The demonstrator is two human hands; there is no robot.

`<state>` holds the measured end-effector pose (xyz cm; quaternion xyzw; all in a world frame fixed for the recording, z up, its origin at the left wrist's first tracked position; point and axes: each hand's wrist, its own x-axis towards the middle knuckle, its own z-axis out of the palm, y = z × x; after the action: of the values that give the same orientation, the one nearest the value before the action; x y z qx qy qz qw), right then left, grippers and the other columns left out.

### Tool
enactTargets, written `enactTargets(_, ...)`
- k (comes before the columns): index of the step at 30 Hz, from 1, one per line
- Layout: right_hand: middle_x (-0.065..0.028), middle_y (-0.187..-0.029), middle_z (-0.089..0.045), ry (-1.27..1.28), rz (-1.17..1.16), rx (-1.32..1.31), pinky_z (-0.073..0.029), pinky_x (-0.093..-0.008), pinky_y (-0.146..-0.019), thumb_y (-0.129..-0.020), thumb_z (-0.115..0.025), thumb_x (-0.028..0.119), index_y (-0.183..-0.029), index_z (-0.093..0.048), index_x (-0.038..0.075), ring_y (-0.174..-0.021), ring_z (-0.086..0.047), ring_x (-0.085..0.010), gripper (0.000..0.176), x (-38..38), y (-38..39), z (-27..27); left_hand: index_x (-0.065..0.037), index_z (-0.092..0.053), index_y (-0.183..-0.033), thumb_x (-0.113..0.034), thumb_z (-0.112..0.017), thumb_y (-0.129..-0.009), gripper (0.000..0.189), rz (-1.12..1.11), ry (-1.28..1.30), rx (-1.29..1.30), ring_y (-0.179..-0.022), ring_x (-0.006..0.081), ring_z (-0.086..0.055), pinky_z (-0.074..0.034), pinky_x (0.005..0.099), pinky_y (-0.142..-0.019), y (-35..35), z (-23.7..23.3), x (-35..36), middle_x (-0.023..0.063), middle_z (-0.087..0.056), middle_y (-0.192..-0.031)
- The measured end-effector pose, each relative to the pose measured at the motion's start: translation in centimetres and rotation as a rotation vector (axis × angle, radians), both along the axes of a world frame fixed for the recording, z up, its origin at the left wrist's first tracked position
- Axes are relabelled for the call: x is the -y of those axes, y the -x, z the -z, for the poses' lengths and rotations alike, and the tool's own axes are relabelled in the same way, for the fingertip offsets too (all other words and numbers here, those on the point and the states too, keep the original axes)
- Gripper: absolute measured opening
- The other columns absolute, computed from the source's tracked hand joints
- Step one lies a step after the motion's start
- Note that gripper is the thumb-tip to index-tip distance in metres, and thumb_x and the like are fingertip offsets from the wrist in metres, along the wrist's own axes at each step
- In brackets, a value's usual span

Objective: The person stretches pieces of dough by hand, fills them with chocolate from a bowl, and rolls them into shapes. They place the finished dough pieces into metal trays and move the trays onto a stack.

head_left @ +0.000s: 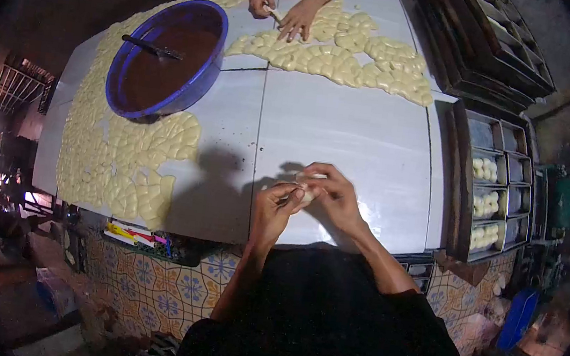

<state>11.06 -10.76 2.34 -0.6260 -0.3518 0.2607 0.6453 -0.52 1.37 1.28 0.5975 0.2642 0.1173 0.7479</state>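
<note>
nearest, the left hand (273,208) and right hand (339,199) are pinching a small dough piece (307,197) between their fingertips, above the tiled table's (354,126) near edge; the fingers are masking its long axis and direction. at left, flattened dough portions (136,193) are lying side by side; at right, compartmented baking tins (458,191) are holding dough balls (484,236). beyond, a blue basin (198,91) is containing brown filling (170,75); farthest, a co-worker's hands (299,21) are handling dough (273,13).

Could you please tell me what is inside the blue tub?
A brown mass fills much of the blue tub, with a dark utensil resting on it. Anything beneath the brown surface is hidden.
</note>
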Motion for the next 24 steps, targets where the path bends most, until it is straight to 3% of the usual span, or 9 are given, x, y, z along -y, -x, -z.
enactTargets(2,-0.0105,-0.111,-0.059,0.085,-0.036,0.187,-0.05,-0.0326,-0.083,-0.086,-0.065,0.009,-0.105,-0.067,0.001,-0.101,-0.059,-0.02,0.021,1.1,1.3,-0.1,0.005,-0.064,-0.088,-0.015,-0.06,-0.093,0.02,-0.069,-0.053,-0.091,-0.078,0.0144,-0.064,-0.057,0.0249,-0.068,-0.2,0.1,1.1,0.0105,-0.066,-0.088)
enactTargets(5,-0.0063,-0.081,-0.064,0.206,0.092,0.059,-0.048,-0.0293,-0.068,-0.089,-0.063,0.015,-0.112,-0.064,0.004,-0.076,-0.061,-0.0149,0.025,2.4,1.7,1.2,0.001,-0.061,-0.097,-0.011,-0.06,-0.092,0.014,-0.18,0.123,-0.02,-0.082,0.013,-0.063,-0.055,0.0258,-0.064,-0.4,0.8,3.3,0.006,-0.065,-0.086)
enactTargets(8,-0.0054,-0.074,-0.063,0.21,0.161,-0.086,-0.047,-0.028,-0.064,-0.091,-0.06,0.016,-0.122,-0.058,0.004,-0.071,-0.06,-0.0121,0.033,2.8,2.1,0.8,-0.001,-0.055,-0.106,-0.004,-0.064,-0.088,0.021,0.019,-0.193,-0.165,-0.087,0.0153,-0.063,-0.055,0.0293,-0.069,0.3,4.2,3.3,0.0078,-0.064,-0.092)
enactTargets(11,-0.0063,-0.082,-0.062,0.371,-0.25,-0.329,-0.048,-0.0278,-0.063,-0.093,-0.057,0.015,-0.132,-0.049,0.005,-0.074,-0.061,-0.0119,0.041,4.5,0.1,4.1,0.001,-0.053,-0.109,0.006,-0.068,-0.079,0.035,-0.008,-0.029,0.126,-0.084,0.0152,-0.064,-0.053,0.0267,-0.075,0.1,1.1,3.6,0.0072,-0.064,-0.09)
enactTargets(13,-0.0111,-0.108,-0.062,0.366,-0.4,-0.61,-0.053,-0.032,-0.075,-0.091,-0.059,0.011,-0.137,-0.041,0.006,-0.086,-0.064,-0.0176,0.05,4.7,-0.1,1.6,-0.001,-0.053,-0.108,0.011,-0.068,-0.075,0.038,-0.037,0.104,0.136,-0.092,0.0144,-0.062,-0.05,0.0268,-0.084,0.4,1.0,3.8,0.0071,-0.062,-0.094)
enactTargets(15,-0.0112,-0.111,-0.062,0.286,-0.183,-0.059,-0.051,-0.0348,-0.086,-0.086,-0.062,0.004,-0.137,-0.041,0.005,-0.097,-0.063,-0.0218,0.056,4.3,-0.2,3.6,-0.002,-0.054,-0.106,0.011,-0.067,-0.075,0.036,-0.124,-0.142,0.164,-0.097,0.0141,-0.059,-0.048,0.0272,-0.088,0.5,2.4,4.2,0.0064,-0.06,-0.096)
enactTargets(19,-0.0136,-0.109,-0.064,0.191,0.009,-0.017,-0.047,-0.0331,-0.093,-0.072,-0.058,-0.009,-0.139,-0.038,0.009,-0.105,-0.06,-0.0259,0.072,2.6,-2.7,9.4,-0.003,-0.059,-0.096,0.008,-0.063,-0.08,0.02,-0.304,-0.387,0.028,-0.1,0.0135,-0.055,-0.047,0.0265,-0.088,0.1,2.8,3.2,0.0055,-0.058,-0.099)
enactTargets(21,-0.0144,-0.111,-0.063,0.338,0.006,0.259,-0.048,-0.0352,-0.091,-0.07,-0.059,-0.006,-0.139,-0.037,0.008,-0.103,-0.06,-0.0284,0.074,2.5,-3.3,9.1,-0.001,-0.061,-0.092,0.003,-0.063,-0.082,0.012,-0.409,-0.105,0.091,-0.094,0.0127,-0.057,-0.047,0.0269,-0.084,0.5,6.8,2.4,0.0061,-0.059,-0.1)
enactTargets(24,-0.0181,-0.111,-0.062,0.272,0.254,0.338,-0.048,-0.0375,-0.089,-0.072,-0.058,-0.003,-0.124,-0.054,0.004,-0.105,-0.059,-0.0324,0.052,4.8,-7.4,8.6,0.001,-0.062,-0.091,0.002,-0.063,-0.082,0.009,-0.522,-0.162,-0.038,-0.089,0.0125,-0.058,-0.047,0.0283,-0.081,1.3,8.8,2.2,0.0065,-0.061,-0.092)
